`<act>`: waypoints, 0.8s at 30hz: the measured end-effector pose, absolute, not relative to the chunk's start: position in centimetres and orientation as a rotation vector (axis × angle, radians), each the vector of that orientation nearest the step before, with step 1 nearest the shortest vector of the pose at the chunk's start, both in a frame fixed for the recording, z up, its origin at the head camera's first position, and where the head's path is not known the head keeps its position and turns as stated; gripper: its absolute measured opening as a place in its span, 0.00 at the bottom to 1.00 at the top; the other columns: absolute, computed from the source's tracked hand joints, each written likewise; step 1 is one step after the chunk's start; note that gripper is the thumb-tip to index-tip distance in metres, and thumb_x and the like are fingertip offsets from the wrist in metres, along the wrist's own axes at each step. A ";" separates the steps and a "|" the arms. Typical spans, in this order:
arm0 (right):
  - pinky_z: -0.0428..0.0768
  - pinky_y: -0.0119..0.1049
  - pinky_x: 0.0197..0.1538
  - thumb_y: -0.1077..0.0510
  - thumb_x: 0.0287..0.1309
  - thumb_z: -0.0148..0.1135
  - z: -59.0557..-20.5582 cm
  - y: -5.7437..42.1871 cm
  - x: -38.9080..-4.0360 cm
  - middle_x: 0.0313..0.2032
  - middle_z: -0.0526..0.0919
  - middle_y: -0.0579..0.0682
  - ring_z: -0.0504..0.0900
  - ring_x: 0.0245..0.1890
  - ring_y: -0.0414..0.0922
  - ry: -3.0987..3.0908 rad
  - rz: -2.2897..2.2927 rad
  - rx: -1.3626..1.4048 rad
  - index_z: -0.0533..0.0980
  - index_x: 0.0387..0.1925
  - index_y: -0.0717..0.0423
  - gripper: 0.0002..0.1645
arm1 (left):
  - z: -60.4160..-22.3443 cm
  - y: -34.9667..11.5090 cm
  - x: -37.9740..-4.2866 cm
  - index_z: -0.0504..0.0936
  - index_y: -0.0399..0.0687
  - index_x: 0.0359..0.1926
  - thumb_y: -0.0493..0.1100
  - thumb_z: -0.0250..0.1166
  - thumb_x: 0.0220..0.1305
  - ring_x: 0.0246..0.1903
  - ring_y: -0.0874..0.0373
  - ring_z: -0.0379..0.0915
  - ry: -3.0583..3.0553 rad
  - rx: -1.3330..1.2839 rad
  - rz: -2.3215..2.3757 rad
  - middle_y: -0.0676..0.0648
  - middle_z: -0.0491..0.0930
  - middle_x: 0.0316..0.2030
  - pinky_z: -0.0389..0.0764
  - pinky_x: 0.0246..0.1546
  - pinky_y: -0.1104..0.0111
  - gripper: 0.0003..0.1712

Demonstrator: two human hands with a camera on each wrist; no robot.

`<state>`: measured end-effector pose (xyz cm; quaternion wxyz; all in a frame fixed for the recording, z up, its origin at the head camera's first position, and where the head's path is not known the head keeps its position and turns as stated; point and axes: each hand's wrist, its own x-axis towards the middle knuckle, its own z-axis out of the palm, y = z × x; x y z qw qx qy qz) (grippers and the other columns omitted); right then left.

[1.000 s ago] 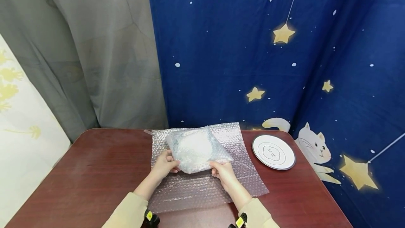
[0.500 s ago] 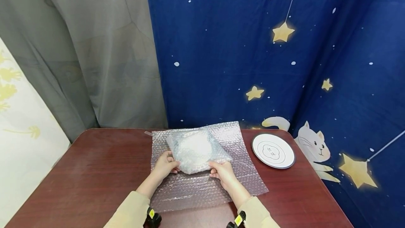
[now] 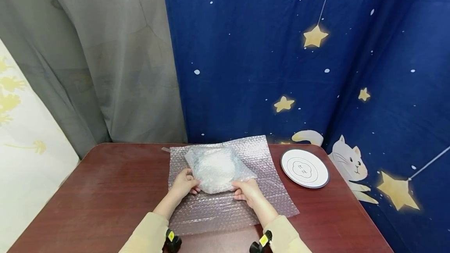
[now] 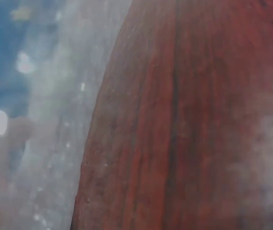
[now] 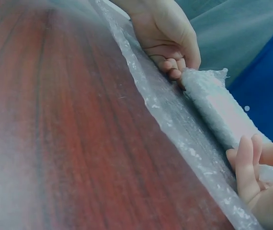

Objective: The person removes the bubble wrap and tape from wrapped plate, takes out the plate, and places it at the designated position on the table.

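Note:
In the head view a bubble-wrapped bundle [image 3: 215,167] sits over a flat sheet of bubble wrap [image 3: 218,214]. Something pale and rounded shows through its layers; its kind is hidden. My left hand [image 3: 183,184] pinches the bundle's near left edge, thumb on top. At the near right edge, my right hand [image 3: 249,190] pinches it the same way. The right wrist view has both hands on the bundle [image 5: 218,105], the left hand [image 5: 167,33] at its far end and the right hand [image 5: 263,189] at its near end. Neither hand shows in the left wrist view.
A white plate [image 3: 304,168] with a dark rim lies to the right of the sheet. The reddish-brown table [image 3: 116,198] ends at a grey curtain [image 3: 140,69] and a blue star-patterned curtain [image 3: 246,57]. A small clear strip [image 3: 166,149] lies by the sheet's far left corner.
The bundle's top has shifted slightly and its bright glare has dimmed. Both hands keep their grip in nearly the same place.

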<state>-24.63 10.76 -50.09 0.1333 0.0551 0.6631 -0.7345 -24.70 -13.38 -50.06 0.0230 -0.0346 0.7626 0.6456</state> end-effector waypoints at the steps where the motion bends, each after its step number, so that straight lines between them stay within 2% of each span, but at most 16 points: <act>1: 0.79 0.29 0.21 0.66 0.57 0.61 -50.1 10.8 -24.6 0.19 0.79 0.51 0.73 0.11 0.34 1.923 -2.122 0.157 0.73 0.37 0.74 0.12 | -50.0 -13.4 -24.7 0.59 0.24 0.59 0.26 0.62 0.57 0.18 0.54 0.78 2.345 -0.112 2.010 0.41 0.76 0.22 0.78 0.18 0.69 0.30; 11: 0.77 0.27 0.17 0.62 0.57 0.62 -49.7 11.1 -24.8 0.22 0.83 0.54 0.70 0.08 0.32 2.045 -1.941 0.122 0.74 0.43 0.76 0.19 | -49.9 -13.5 -24.7 0.59 0.25 0.60 0.26 0.63 0.57 0.18 0.55 0.77 2.270 -0.143 2.049 0.41 0.76 0.23 0.78 0.18 0.68 0.32; 24: 0.78 0.31 0.17 0.59 0.57 0.63 -49.0 11.2 -24.2 0.21 0.82 0.54 0.72 0.09 0.35 2.104 -1.877 0.096 0.74 0.39 0.74 0.19 | -49.8 -13.9 -24.8 0.60 0.27 0.60 0.26 0.63 0.57 0.19 0.54 0.78 2.209 -0.163 2.059 0.41 0.78 0.24 0.80 0.20 0.68 0.32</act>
